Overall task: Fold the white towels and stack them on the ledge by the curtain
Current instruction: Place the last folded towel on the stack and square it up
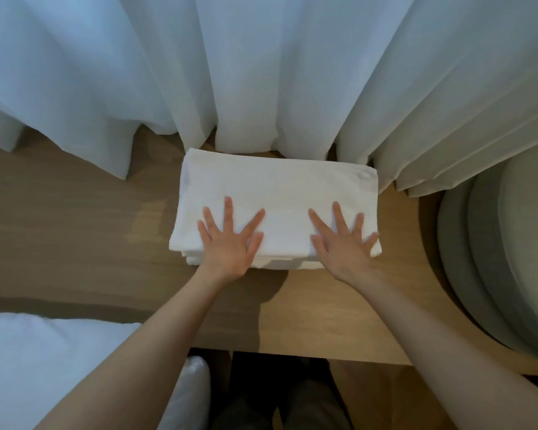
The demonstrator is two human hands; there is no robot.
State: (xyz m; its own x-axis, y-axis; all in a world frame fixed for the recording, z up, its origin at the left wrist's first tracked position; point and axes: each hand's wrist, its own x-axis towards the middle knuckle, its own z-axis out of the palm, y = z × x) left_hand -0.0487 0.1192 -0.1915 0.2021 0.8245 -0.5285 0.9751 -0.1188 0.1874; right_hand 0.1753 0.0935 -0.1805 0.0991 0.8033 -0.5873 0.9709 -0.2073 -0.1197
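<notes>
A stack of folded white towels (277,187) lies on the wooden ledge (75,237), its far edge against the white curtain (261,72). Layered edges show at the stack's near side. My left hand (230,240) lies flat on the near left part of the top towel, fingers spread and straight. My right hand (342,240) lies flat on the near right part in the same way. Both palms press down near the front edge.
White bedding or loose towel fabric (44,361) fills the lower left. A round grey cushioned seat (503,259) stands at the right, against the ledge. The ledge's front edge (292,356) runs below my forearms, with dark floor beneath it.
</notes>
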